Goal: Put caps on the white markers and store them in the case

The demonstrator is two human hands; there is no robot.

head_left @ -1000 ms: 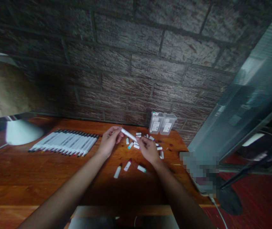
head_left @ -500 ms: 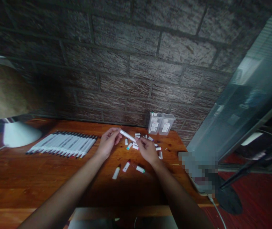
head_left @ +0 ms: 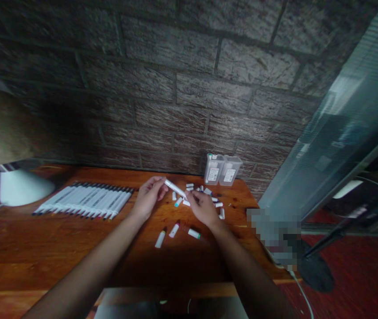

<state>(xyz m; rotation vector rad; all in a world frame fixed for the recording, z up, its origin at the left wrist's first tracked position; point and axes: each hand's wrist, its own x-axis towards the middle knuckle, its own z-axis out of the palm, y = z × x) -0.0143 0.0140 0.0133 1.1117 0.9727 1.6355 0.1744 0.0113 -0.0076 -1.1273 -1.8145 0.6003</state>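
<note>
A white marker pen (head_left: pixel 175 188) is held slantwise above the table between my two hands. My left hand (head_left: pixel 148 197) is closed on its upper left end, and my right hand (head_left: pixel 202 206) pinches its lower right end; the fingers hide both tips. Under and behind the right hand lie several short white caps with coloured ends, such as a blue-ended cap (head_left: pixel 178 202). Nearer to me rest a yellow-ended cap (head_left: pixel 160 239), a pink-ended cap (head_left: pixel 174 230) and a green-ended cap (head_left: pixel 194 233).
To the left, a row of white markers (head_left: pixel 86 200) lies side by side on the wooden table (head_left: pixel 59 248). A lamp (head_left: pixel 23 188) stands at the far left. Two clear plastic boxes (head_left: pixel 213 170) stand by the brick wall (head_left: pixel 189 128). A pole stand (head_left: pixel 318 268) is on the floor at right.
The whole view has shifted slightly. Both hands keep hold of the marker in nearly the same pose, and the caps and the row of markers lie as before.
</note>
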